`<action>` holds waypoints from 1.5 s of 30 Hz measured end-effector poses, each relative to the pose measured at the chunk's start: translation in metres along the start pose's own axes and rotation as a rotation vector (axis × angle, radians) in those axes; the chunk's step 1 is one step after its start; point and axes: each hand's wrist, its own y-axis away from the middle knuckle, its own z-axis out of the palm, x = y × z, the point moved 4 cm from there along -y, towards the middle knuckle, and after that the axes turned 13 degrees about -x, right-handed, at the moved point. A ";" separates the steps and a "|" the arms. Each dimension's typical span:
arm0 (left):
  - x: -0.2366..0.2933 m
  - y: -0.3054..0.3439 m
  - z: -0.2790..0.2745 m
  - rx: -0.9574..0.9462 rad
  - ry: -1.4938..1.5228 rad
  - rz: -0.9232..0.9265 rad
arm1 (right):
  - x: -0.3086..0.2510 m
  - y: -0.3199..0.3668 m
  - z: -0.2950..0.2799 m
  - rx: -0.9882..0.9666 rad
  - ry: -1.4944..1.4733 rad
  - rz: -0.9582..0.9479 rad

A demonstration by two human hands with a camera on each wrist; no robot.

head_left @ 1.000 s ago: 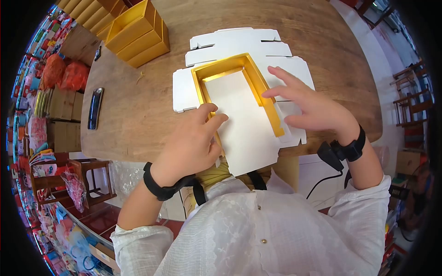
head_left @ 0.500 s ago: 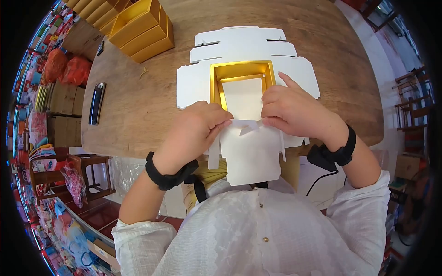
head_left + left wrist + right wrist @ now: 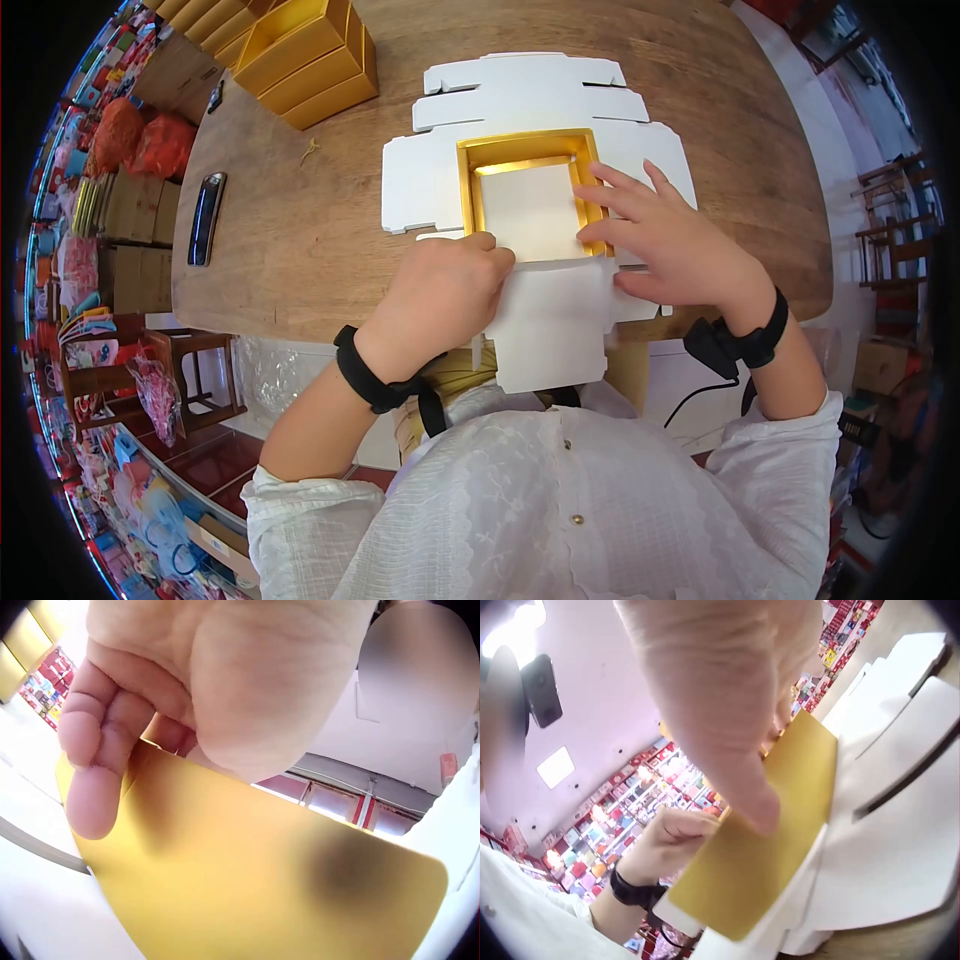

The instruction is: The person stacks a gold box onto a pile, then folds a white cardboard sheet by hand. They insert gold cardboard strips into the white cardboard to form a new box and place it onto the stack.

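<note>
A partly folded gold cardboard box (image 3: 525,150) lies on stacked white card blanks (image 3: 530,108). Its white-faced near flap (image 3: 552,330) hangs past the table's front edge. My left hand (image 3: 445,285) grips the near left corner, its fingers bent over the edge of a gold wall (image 3: 247,847) in the left wrist view. On the other side, my right hand (image 3: 680,245) holds the right wall, fingers spread over its top. Its thumb (image 3: 754,806) presses the outer gold face in the right wrist view. The left fingertips are partly hidden in the head view.
Finished gold boxes (image 3: 310,70) are stacked at the table's back left. A phone (image 3: 207,220) lies near the left edge. Wooden chairs (image 3: 195,375) stand left of the table, beside red bags (image 3: 160,145) and cartons.
My hands came together at the near edge, pinching a small white flap and folding it. Now that flap lies down; my left hand stays at the corner and my right hand has shifted onto the right wall.
</note>
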 end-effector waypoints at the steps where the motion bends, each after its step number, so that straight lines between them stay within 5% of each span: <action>1: -0.002 0.000 0.000 -0.044 0.066 -0.001 | -0.001 -0.001 0.003 0.001 -0.001 0.005; 3: -0.011 0.000 -0.003 -0.086 0.132 0.001 | -0.004 -0.009 0.012 0.044 0.057 -0.015; 5: -0.022 0.006 -0.007 -0.132 0.582 0.253 | -0.005 -0.015 0.025 0.057 0.083 -0.016; 7: -0.020 0.009 -0.013 -0.247 0.581 0.219 | -0.007 -0.015 0.030 0.070 0.105 -0.019; 12: -0.007 0.014 -0.008 -0.073 0.207 0.034 | -0.023 -0.011 0.025 0.024 0.082 -0.075; 19: -0.003 0.019 0.004 0.016 0.144 0.056 | -0.041 0.035 0.042 0.054 -0.087 -0.041; 22: -0.003 0.015 0.004 0.023 0.166 0.080 | -0.047 0.044 0.060 0.049 0.118 -0.104; 31: -0.001 0.017 -0.002 -0.002 0.150 0.040 | -0.036 0.019 0.061 0.342 0.014 -0.130; 37: -0.012 0.018 -0.003 -0.140 0.302 0.114 | -0.029 0.012 0.051 0.331 -0.500 -0.069; 39: -0.015 0.023 -0.014 0.055 0.667 0.277 | -0.027 0.012 0.053 0.370 -0.550 -0.028; 40: -0.019 0.028 -0.019 -0.162 0.784 0.220 | -0.026 0.013 0.054 0.410 -0.607 0.013; 45: -0.017 0.024 -0.007 -0.131 0.881 -0.203 | -0.031 0.004 0.051 0.414 -0.710 0.042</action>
